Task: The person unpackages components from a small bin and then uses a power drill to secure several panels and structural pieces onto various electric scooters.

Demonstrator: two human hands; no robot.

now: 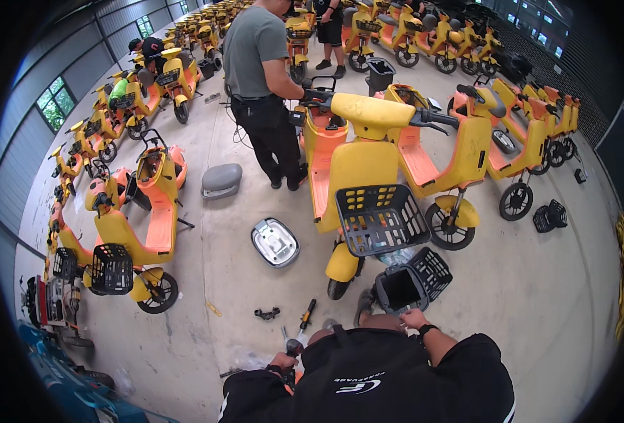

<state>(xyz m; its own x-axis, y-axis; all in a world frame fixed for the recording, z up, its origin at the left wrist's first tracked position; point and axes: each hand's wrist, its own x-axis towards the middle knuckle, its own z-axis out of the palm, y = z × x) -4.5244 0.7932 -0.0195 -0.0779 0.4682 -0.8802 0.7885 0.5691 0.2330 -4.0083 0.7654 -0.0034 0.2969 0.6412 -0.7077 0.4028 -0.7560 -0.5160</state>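
Observation:
At the bottom, my left hand point(281, 360) grips a black and orange power drill point(294, 347), its tip pointing up. My right hand point(413, 320) is closed at the near edge of a black plastic bin point(416, 296), holding something too small to make out. A black basket point(435, 277) lies beside the bin. A screwdriver-like tool with a yellow-and-black handle point(307, 315), a black metal bracket point(267, 314) and a small yellow tool point(213, 309) lie on the floor. A yellow scooter point(361, 164) with a front basket point(381, 220) stands just beyond my hands.
A co-worker in grey point(259, 63) stands at that scooter. A grey seat point(221, 180) and a silver-rimmed tray point(275, 241) lie on the floor point(206, 261). Scooters point(150, 240) stand left, right and behind. A teal machine point(54, 374) sits lower left. Other people point(326, 28) are farther back.

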